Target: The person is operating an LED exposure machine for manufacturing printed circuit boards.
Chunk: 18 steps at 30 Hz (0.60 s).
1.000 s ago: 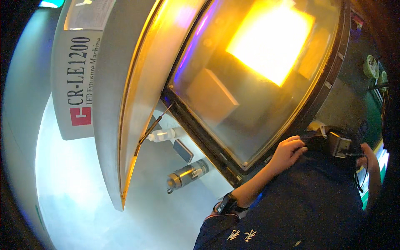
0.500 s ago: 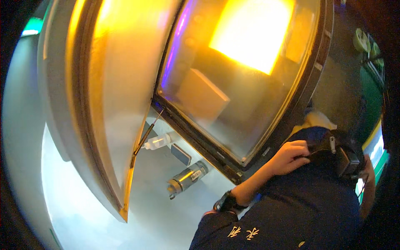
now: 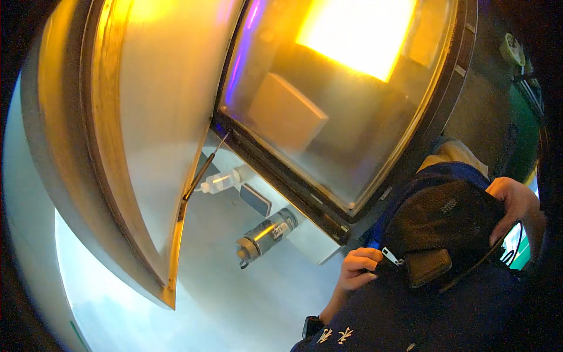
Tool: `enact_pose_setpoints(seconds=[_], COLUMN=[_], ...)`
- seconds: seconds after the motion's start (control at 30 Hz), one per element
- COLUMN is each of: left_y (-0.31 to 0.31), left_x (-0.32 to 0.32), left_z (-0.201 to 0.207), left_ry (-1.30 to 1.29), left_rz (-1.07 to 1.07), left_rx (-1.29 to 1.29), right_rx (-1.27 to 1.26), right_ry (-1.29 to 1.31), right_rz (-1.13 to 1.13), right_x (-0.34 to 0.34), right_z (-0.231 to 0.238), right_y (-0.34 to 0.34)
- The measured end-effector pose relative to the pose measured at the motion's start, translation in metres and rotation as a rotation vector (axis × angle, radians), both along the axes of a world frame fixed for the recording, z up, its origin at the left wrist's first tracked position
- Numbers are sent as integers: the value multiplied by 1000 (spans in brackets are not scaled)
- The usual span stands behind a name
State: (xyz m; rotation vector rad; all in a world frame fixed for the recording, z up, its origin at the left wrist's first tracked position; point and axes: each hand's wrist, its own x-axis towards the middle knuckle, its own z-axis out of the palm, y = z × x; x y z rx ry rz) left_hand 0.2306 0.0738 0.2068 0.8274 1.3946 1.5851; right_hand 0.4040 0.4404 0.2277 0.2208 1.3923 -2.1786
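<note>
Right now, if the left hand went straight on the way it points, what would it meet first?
Probably the zipper pull just right of the left hand, though depth is unclear and the black cloth around it may come first.

And here's the blaze, a glowing yellow-white panel (image 3: 359,35) burning out to pure glare at the top; amber spills over the glass (image 3: 358,176) and up the raised lid (image 3: 164,111); a violet streak (image 3: 239,64) flares along the glass's left side; cool, pale light washes the floor (image 3: 123,276) at lower left; over on the right it's dim and grainy, the dark fabric (image 3: 443,211) sinking into shadow, the left hand (image 3: 359,268) and right hand (image 3: 517,202) slightly soft; the fisheye bows the lid's edges, and black swallows the corners.
</note>
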Motion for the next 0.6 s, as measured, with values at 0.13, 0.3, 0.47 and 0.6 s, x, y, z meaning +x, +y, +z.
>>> enact_pose_setpoints(seconds=[0.13, 0.3, 0.47, 0.6], left_y=[-15, -21, -38, -47], left_x=[1, -5, -12, -19], left_z=[-6, -7, -1, -6], left_ry=[-36, -52, -49, -28], left_rz=[-16, -55, -61, -89], left_rx=[46, 105, 65, 103], right_rx=[15, 49, -153, -200], right_ry=[32, 1, 86, -23], right_rz=[59, 113, -72, -38], right_x=[-15, -17, -15, -23], right_z=[7, 9, -18, -8], right_y=[-7, -14, -35, -42])
